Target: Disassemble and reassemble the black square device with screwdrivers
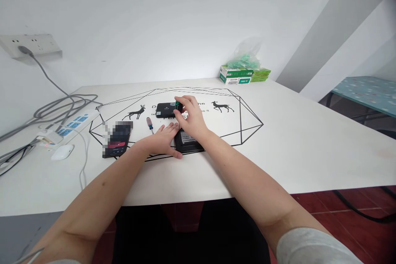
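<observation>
"D", "me" and "ke it" mark the white tabletop (pixel 278 152); the label (pixel 187 137) on the black case (pixel 193 147) is illegible

Power strip (pixel 74 124), white case (pixel 62 152), stacked boxes (pixel 236 74) (plastic bag (pixel 246 55) on top)

Near the table's (pixel 309 156) front edge, the left hand (pixel 162 139) holds a dark device (pixel 188 142); the right hand (pixel 191 117) pinches a green-and-black item (pixel 177 105) just beside a black case (pixel 165 110). Toward the left edge lie a screwdriver (pixel 149 123) and phone (pixel 119 140); boxes (pixel 236 73) stand at the back edge.
</observation>
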`<state>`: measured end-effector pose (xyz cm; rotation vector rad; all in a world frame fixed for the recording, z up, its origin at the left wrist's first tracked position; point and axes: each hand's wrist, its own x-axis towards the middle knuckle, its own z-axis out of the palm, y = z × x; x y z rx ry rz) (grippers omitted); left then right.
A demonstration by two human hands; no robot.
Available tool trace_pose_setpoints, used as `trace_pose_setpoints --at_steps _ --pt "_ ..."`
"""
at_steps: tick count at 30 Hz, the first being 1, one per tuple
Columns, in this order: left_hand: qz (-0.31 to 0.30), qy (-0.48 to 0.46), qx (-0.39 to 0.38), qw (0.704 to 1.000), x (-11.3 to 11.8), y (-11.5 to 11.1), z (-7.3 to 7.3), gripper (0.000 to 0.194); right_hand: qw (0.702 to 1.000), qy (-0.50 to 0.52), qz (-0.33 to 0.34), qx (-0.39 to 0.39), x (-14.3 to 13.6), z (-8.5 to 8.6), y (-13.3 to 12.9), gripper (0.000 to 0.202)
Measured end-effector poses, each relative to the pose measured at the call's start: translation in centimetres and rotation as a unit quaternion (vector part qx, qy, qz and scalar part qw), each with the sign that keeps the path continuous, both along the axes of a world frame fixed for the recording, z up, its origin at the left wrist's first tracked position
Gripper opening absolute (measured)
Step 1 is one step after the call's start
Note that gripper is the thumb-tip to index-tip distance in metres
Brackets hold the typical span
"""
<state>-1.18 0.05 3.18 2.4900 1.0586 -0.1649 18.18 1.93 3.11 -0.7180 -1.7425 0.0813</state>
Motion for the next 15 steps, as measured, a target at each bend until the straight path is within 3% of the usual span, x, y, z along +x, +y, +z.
trace_pose_setpoints --at_steps 7,15 --pt "0.004 0.004 -0.003 1.0 0.0 0.1 0.0 0.151 1.0 0.0 -0.015 0.001 0.0 -0.1 0.0 0.039" --pt "-0.006 -0.021 0.007 1.0 -0.4 0.7 -1.3 0.153 0.999 0.008 -0.014 0.03 0.0 -0.1 -0.1 0.037"
